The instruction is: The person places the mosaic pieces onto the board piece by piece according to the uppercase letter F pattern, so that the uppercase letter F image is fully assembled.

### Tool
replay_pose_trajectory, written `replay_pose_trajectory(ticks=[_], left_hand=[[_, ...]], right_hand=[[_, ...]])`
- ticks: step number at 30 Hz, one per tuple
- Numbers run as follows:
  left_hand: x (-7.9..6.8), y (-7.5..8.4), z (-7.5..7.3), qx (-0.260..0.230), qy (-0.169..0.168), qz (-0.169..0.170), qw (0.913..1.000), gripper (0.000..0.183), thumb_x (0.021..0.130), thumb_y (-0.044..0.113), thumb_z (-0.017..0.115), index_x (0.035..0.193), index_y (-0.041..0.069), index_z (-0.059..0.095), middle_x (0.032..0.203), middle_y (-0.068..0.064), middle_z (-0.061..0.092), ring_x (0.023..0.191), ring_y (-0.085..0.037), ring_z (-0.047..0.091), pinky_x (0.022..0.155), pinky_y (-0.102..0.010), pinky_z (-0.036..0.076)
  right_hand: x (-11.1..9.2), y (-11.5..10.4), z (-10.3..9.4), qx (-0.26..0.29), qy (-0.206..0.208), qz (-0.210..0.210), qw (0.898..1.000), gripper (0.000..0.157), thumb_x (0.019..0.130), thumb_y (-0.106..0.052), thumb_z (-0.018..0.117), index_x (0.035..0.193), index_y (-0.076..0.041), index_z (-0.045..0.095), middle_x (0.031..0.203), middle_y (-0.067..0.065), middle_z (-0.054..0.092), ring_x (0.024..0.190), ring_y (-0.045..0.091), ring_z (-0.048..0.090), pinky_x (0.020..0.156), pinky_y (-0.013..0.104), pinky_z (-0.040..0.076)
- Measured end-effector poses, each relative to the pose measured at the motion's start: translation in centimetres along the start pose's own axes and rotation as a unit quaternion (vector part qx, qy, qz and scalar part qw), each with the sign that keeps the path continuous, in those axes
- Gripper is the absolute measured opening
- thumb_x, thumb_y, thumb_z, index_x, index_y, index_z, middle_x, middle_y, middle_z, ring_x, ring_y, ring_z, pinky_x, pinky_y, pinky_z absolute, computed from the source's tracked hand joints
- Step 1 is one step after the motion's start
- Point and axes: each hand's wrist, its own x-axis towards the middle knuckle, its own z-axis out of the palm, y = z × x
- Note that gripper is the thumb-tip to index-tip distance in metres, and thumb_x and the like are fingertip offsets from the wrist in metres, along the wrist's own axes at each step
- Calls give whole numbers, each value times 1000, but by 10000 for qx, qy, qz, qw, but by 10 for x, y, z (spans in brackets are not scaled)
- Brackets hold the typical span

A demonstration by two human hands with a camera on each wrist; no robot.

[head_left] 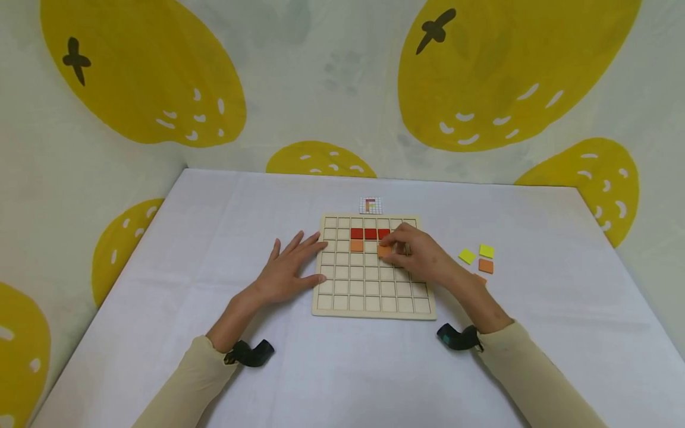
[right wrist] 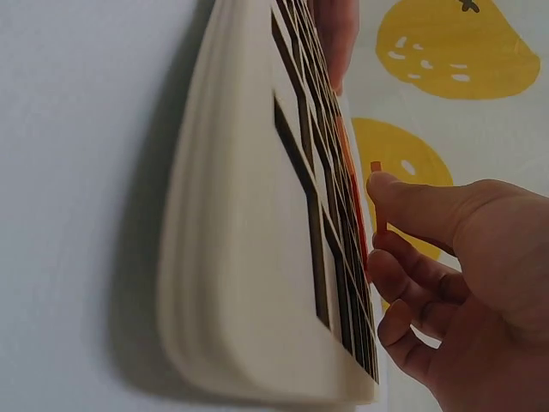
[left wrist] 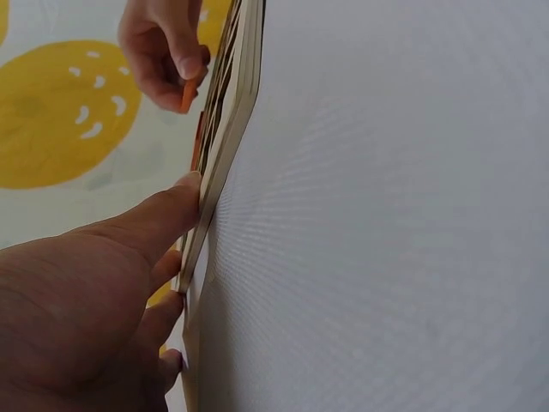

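A wooden grid board (head_left: 342, 302) lies on the white table, with three red tiles (head_left: 370, 233) in a row and an orange tile (head_left: 357, 245) under the leftmost one. My right hand (head_left: 420, 252) pinches another orange tile (head_left: 384, 251) between thumb and fingers, over the grid below the rightmost red tile. In the right wrist view that held tile (right wrist: 381, 197) stands just off the board's surface. My left hand (head_left: 286, 273) rests with fingers spread at the board's left edge, thumb and fingertips touching the rim (left wrist: 225, 154).
Right of the board lie two yellow tiles (head_left: 467, 256) and an orange tile (head_left: 486, 266); one more orange tile (head_left: 480, 278) is partly hidden by the right forearm. A small pattern card (head_left: 371, 205) sits just behind the board. A patterned wall (head_left: 321, 89) stands at the table's back.
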Motion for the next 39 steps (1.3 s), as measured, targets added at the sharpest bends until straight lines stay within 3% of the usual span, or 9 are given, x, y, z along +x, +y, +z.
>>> replay_pose_trajectory(ticks=[19, 39], left_hand=[[-1, -1, 3, -40, 12, 42, 10000, 71, 98, 42, 70, 161, 22, 42, 174, -1, 27, 165, -33, 10, 126, -72, -6], [0, -2, 2, 68, 86, 102, 9999, 72, 98, 40, 72, 160, 21, 42, 174, -3, 27, 165, -36, 11, 125, -75, -5]], right_hand=[[7, -13, 18, 198, -51, -186, 9996, 31, 94, -18, 79, 123, -9, 74, 103, 3, 64, 91, 15, 58, 80, 27, 50], [11, -25, 32, 54, -69, -198, 9998, 29, 95, -27, 78, 121, -15, 75, 111, -2, 66, 99, 16, 60, 90, 34, 53]])
